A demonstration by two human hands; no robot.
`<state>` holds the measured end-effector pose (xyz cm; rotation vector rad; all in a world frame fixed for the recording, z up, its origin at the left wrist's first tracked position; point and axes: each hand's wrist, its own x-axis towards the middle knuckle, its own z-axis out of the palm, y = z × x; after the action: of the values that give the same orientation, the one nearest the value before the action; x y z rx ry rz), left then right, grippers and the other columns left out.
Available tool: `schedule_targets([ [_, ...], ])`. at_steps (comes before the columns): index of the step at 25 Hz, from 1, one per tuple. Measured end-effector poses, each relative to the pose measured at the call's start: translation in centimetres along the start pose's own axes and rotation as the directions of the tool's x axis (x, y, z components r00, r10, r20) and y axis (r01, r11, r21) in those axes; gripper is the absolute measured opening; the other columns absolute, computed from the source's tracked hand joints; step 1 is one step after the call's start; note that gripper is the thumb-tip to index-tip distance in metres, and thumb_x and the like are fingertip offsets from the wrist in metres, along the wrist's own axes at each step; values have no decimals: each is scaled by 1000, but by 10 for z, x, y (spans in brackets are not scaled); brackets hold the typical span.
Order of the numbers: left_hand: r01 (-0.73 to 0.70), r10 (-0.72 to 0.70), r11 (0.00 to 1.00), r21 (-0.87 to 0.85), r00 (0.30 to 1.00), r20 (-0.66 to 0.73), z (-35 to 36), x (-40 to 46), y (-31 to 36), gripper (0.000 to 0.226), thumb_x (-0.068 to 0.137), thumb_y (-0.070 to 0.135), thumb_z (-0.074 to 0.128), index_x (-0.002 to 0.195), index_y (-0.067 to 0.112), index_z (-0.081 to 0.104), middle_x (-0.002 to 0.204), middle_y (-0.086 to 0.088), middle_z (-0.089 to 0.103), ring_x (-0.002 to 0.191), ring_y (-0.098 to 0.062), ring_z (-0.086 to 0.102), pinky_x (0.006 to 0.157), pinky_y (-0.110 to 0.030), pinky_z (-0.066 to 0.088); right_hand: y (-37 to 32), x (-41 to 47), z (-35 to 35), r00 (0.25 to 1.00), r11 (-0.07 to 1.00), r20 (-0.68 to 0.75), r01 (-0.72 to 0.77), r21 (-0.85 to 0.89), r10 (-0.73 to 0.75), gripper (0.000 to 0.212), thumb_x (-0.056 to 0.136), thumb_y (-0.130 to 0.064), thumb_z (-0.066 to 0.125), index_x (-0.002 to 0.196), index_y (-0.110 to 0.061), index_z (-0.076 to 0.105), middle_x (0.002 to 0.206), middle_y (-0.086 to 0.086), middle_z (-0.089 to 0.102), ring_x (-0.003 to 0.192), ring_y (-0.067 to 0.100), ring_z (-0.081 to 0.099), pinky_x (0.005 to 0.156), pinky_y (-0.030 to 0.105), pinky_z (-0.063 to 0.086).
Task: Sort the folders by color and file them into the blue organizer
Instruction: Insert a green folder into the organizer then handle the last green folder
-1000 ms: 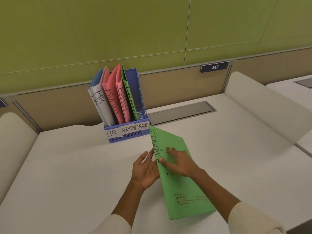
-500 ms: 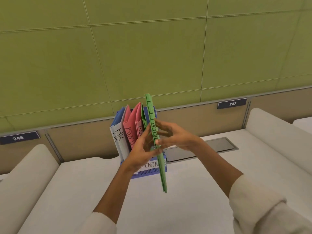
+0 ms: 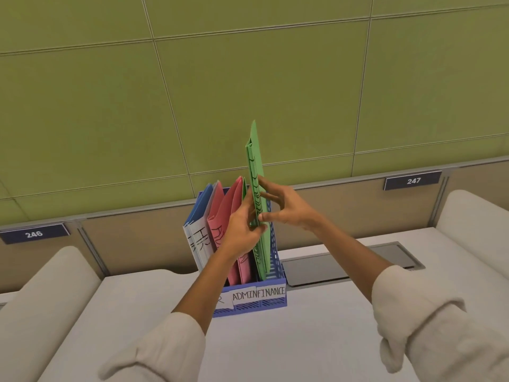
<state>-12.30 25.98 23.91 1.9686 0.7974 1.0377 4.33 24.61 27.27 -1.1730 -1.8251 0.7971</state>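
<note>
A green folder (image 3: 255, 161) stands upright, its lower end inside the rightmost slot of the blue organizer (image 3: 275, 300), above the FINANCE label. My left hand (image 3: 243, 228) grips the folder's spine from the left. From the right, my right hand (image 3: 286, 209) holds it with thumb and fingertips. Another green folder (image 3: 244, 191) stands just behind it in the same slot. Pink folders (image 3: 224, 216) fill the middle ADMIN slot. Blue and white folders (image 3: 199, 232) stand in the left slot.
The organizer stands at the back of a white desk (image 3: 289, 340) against a tan partition with number plates 246 (image 3: 33, 234) and 247 (image 3: 413, 181). A grey cable hatch (image 3: 344, 261) lies right of the organizer. White curved dividers (image 3: 473, 232) flank the desk.
Both hands lifted the green folder off the desk, turned it upright and carried it forward. Its lower end now sits in the organizer's right slot.
</note>
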Motion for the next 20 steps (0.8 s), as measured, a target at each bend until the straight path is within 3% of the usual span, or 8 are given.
schedule_targets([
  [2,7,-5,999,43,999,-43,8,7,-13,96,83,-10,60,152,39,16,129,27,56,116,-9,62,95,-33,54,20,8,4,999,1000,-33,-11,-5,11,97,77,1,77,154,-19,21,156,-4,29,142,17,34,117,40,33],
  [7,112,-100,984,139,991,-88,29,9,-42,96,86,-7,57,151,44,8,125,-7,63,86,-10,68,80,-28,59,61,10,12,997,999,-55,-49,-22,48,99,73,-2,80,152,-27,26,156,1,35,141,18,38,106,51,45],
  [10,115,-100,984,138,988,-114,40,6,-53,94,87,-5,57,151,43,9,134,-3,58,103,-13,66,91,-37,57,80,6,19,995,998,-80,-65,-12,64,98,73,0,78,153,-25,27,156,1,36,141,17,38,106,52,45],
  [14,105,-94,991,79,986,-136,43,14,-54,93,87,-8,55,149,47,11,154,1,37,134,-21,47,107,-44,45,83,8,17,994,999,-107,-29,-14,28,96,72,-5,78,153,-25,29,155,2,37,142,19,37,101,51,50],
  [17,129,-119,990,58,982,-147,45,15,-58,90,88,-10,53,151,39,13,153,-2,38,130,-13,49,103,-26,48,85,9,19,992,999,-123,-43,-18,40,97,74,2,77,152,-27,28,155,1,38,141,18,38,97,49,53],
  [18,142,-132,987,69,981,-143,46,15,-60,88,87,-13,52,153,34,15,152,-2,39,130,-10,48,101,-17,46,88,8,22,990,998,-130,-55,-22,52,97,74,1,77,153,-28,28,154,2,39,141,18,38,99,49,52],
  [20,194,-181,975,105,975,-126,51,11,-62,87,85,-17,50,154,24,16,152,-1,39,134,-11,42,104,-14,38,97,4,30,988,996,-134,-86,-33,81,98,74,0,79,152,-27,27,153,3,41,140,17,39,108,47,44],
])
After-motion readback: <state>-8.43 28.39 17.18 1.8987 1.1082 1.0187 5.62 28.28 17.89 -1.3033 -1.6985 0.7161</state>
